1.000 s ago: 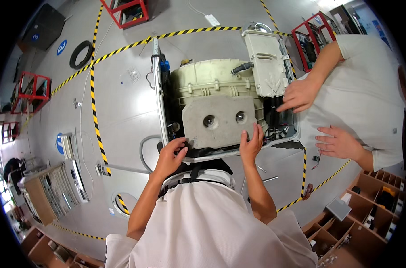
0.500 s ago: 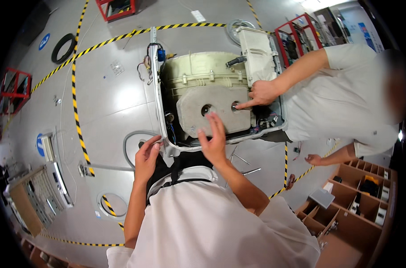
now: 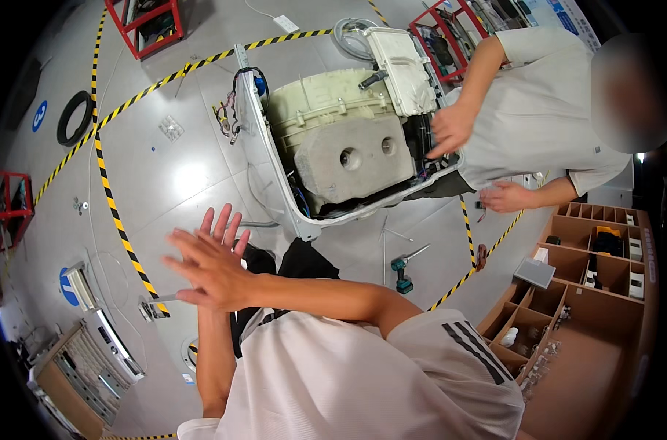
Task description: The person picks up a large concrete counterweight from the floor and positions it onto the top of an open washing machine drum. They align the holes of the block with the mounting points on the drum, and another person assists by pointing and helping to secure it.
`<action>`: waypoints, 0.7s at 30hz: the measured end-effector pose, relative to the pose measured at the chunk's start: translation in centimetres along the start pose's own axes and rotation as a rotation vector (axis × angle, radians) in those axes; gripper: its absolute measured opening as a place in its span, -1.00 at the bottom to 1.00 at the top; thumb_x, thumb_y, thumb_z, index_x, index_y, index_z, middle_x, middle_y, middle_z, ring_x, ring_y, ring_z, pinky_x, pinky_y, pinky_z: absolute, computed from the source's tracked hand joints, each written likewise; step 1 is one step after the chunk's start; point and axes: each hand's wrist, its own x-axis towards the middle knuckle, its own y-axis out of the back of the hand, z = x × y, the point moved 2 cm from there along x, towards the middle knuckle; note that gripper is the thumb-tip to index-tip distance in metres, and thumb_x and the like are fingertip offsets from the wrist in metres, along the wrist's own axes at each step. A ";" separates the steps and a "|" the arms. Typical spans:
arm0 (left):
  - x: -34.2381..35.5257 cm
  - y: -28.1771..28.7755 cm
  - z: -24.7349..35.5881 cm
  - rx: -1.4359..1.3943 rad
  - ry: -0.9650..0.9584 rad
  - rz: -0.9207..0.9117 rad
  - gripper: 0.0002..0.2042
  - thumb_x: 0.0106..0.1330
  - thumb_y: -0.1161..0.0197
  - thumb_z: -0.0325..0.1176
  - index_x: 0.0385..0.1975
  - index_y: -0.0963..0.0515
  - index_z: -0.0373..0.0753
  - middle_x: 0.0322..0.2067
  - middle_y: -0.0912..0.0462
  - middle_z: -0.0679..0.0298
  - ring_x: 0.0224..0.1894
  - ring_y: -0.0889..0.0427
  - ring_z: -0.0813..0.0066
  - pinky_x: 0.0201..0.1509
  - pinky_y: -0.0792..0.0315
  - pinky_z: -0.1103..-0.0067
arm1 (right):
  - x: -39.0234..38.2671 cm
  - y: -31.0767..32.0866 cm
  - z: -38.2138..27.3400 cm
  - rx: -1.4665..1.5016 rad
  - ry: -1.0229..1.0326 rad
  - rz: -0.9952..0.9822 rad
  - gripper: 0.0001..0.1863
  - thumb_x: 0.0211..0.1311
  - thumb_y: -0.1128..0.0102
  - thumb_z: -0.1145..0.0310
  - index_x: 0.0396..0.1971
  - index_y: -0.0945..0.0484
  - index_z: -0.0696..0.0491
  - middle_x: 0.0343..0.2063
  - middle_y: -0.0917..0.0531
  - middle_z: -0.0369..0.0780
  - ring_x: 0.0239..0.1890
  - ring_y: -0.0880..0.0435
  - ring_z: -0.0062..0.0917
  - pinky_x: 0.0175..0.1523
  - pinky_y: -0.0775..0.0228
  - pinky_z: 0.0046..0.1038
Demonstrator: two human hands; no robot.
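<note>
Both of my hands are raised over the floor, left of an opened washing machine cabinet (image 3: 308,229). My right hand (image 3: 214,273) reaches across my body with its fingers spread and holds nothing. Behind it, partly covered, is my left hand (image 3: 226,229), fingers stretched out and nothing seen in them. Inside the cabinet sit a pale tub (image 3: 315,95) and a grey concrete counterweight (image 3: 377,167) with two round holes. A co-worker's hand (image 3: 453,130) points down at the cabinet's right side.
A teal cordless drill (image 3: 402,276) and thin metal rods (image 3: 385,236) lie on the floor. A brown compartment box (image 3: 601,323) stands at the lower right. Red racks (image 3: 148,31), a black rubber ring (image 3: 74,119) and a coiled hose (image 3: 352,40) lie farther off.
My right hand has swung left, away from the counterweight, across to my left hand. The co-worker's finger has left the counterweight's right hole. My view has shifted.
</note>
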 end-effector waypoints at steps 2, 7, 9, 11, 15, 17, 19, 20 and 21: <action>1.8 2.1 2.8 -0.259 0.007 0.196 -0.37 0.39 0.33 0.20 0.34 -0.04 -0.05 0.37 -0.01 0.08 0.39 0.03 0.02 0.40 0.09 0.12 | 0.5 -1.8 0.1 0.026 0.077 -0.064 -0.41 0.17 -0.12 0.04 0.14 -0.40 0.05 0.25 -0.22 0.02 0.36 -0.04 -0.06 0.36 0.23 0.09; -4.1 -1.8 4.7 0.056 -0.098 -0.300 -0.19 0.28 0.31 0.35 0.36 -0.03 -0.17 0.35 -0.09 0.09 0.36 -0.08 0.11 0.39 0.04 0.20 | 2.8 -3.6 0.9 0.017 0.171 -0.116 -0.41 0.22 0.04 -0.07 0.18 -0.39 -0.06 0.27 -0.25 -0.08 0.39 0.00 -0.08 0.35 0.42 0.21; -6.3 -5.2 7.1 0.041 -0.160 -0.123 -0.17 0.27 0.36 0.38 0.37 -0.03 -0.16 0.36 -0.06 0.11 0.38 -0.05 0.10 0.40 0.09 0.17 | 3.6 -3.4 3.6 -0.129 0.004 -0.049 -0.38 0.25 0.11 -0.10 0.22 -0.33 -0.05 0.27 -0.24 -0.05 0.39 0.01 -0.09 0.37 0.40 0.16; -8.4 -7.8 8.7 0.045 -0.302 -0.063 -0.16 0.26 0.39 0.40 0.37 -0.03 -0.15 0.37 -0.04 0.12 0.40 -0.01 0.10 0.41 0.14 0.16 | 3.7 -4.0 7.7 -0.106 -0.347 -0.112 -0.31 0.29 0.22 -0.17 0.29 -0.24 -0.04 0.29 -0.20 -0.03 0.40 0.03 -0.13 0.38 0.36 0.10; -8.7 -8.3 10.0 0.452 -0.727 -0.220 -0.16 0.26 0.37 0.39 0.37 -0.05 -0.16 0.38 -0.02 0.11 0.42 0.05 0.14 0.43 0.21 0.18 | 2.3 -6.8 11.0 0.726 -0.726 -0.026 -0.17 0.31 0.47 -0.32 0.36 -0.06 0.00 0.35 -0.07 -0.04 0.44 0.12 -0.23 0.42 0.32 -0.05; -6.7 -6.0 9.3 0.982 -0.976 -0.228 -0.18 0.29 0.39 0.35 0.35 -0.06 -0.20 0.37 -0.04 0.10 0.43 0.04 0.18 0.44 0.23 0.21 | 3.3 -7.1 6.8 1.065 -0.941 -0.124 -0.14 0.31 0.48 -0.33 0.38 0.02 0.04 0.38 -0.03 -0.09 0.44 0.13 -0.32 0.43 0.28 -0.25; -3.2 -0.2 6.8 1.604 -0.864 -0.060 -0.37 0.40 0.28 0.03 0.31 -0.12 -0.32 0.35 -0.10 0.06 0.42 0.01 0.20 0.45 0.26 0.28 | 4.4 -7.7 1.9 1.205 -0.937 -0.024 -0.13 0.29 0.50 -0.35 0.38 0.03 0.03 0.39 0.01 -0.13 0.45 0.17 -0.34 0.44 0.32 -0.23; -2.3 2.8 6.4 1.328 -1.038 -0.207 -0.45 0.44 0.28 -0.08 0.30 -0.15 -0.32 0.34 -0.10 0.05 0.41 0.00 0.21 0.44 0.26 0.30 | 4.7 -8.0 0.1 1.180 -0.822 0.118 -0.13 0.28 0.52 -0.36 0.38 0.00 0.01 0.40 0.02 -0.14 0.46 0.20 -0.32 0.44 0.37 -0.12; -1.1 4.6 7.2 1.522 -0.998 -0.037 -0.43 0.44 0.28 -0.03 0.32 -0.11 -0.28 0.35 -0.11 0.10 0.41 -0.01 0.27 0.44 0.21 0.39 | 5.2 -8.2 -0.6 1.178 -0.724 0.034 -0.15 0.30 0.51 -0.33 0.38 0.02 0.03 0.40 0.02 -0.15 0.46 0.21 -0.33 0.44 0.39 -0.19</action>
